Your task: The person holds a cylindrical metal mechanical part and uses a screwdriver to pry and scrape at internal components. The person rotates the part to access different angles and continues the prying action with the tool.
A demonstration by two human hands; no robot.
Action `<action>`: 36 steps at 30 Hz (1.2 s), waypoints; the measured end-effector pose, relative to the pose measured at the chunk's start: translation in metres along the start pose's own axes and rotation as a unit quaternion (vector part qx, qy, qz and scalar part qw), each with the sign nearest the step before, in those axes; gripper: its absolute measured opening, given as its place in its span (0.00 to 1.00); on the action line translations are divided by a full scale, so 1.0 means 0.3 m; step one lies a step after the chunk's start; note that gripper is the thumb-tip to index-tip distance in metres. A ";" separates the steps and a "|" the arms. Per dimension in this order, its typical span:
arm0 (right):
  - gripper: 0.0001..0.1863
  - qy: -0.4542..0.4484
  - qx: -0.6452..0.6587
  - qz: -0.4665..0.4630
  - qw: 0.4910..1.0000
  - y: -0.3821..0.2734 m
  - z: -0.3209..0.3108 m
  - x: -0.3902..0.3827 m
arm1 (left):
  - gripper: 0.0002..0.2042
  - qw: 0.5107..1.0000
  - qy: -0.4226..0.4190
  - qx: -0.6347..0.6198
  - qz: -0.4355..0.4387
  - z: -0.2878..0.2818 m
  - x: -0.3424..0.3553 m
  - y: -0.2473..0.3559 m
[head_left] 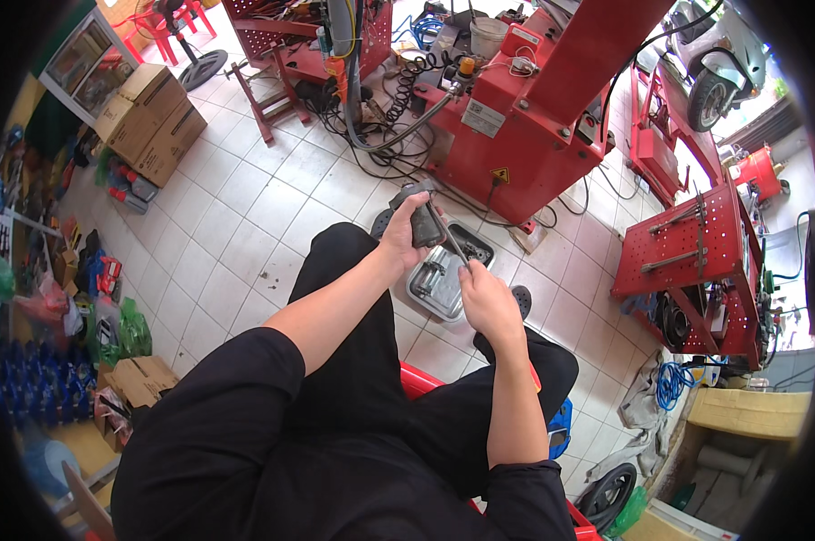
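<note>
My left hand (406,236) is wrapped round a dark grey, blocky metal part (425,225), held up over the floor between my knees. In my closed right hand (490,302) is a slim, dark metal rod-like tool (460,249). The tool slants up and left, and its far end lies against or just beside the part; I cannot tell which. Below both hands a silvery metal tray (445,296) rests on the tiles, holding several small metal pieces. The left hand's fingers partly hide the part.
A large red machine (507,135) stands ahead, with cables (385,153) trailing over the tiles. At right is a red perforated stand (678,257). Cardboard boxes (155,122) are stacked at the far left. Beneath me is a red stool (416,380).
</note>
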State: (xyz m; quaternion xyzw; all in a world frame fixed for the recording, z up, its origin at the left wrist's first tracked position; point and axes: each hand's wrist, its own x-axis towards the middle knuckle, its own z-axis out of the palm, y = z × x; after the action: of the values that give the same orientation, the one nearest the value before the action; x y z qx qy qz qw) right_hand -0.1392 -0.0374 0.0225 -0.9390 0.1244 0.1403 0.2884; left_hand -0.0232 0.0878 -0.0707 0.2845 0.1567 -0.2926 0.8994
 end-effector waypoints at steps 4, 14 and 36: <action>0.16 0.037 -0.026 -0.013 0.999 -0.012 0.000 -0.015 | 0.15 1.000 0.001 0.002 0.000 -0.004 0.002 0.000; 0.14 0.127 -0.090 -0.007 0.988 -0.040 0.001 -0.036 | 0.15 1.000 -0.019 0.005 0.007 -0.008 0.005 -0.005; 0.12 0.198 -0.064 -0.053 0.977 -0.039 0.049 -0.028 | 0.15 0.999 0.012 -0.029 0.013 -0.006 0.014 -0.008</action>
State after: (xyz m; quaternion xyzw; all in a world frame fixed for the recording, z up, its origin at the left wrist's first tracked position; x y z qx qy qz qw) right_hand -0.1460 -0.0182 0.0195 -0.9698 0.1196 -0.0563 0.2049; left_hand -0.0215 0.0854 -0.0750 0.2641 0.1718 -0.2725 0.9091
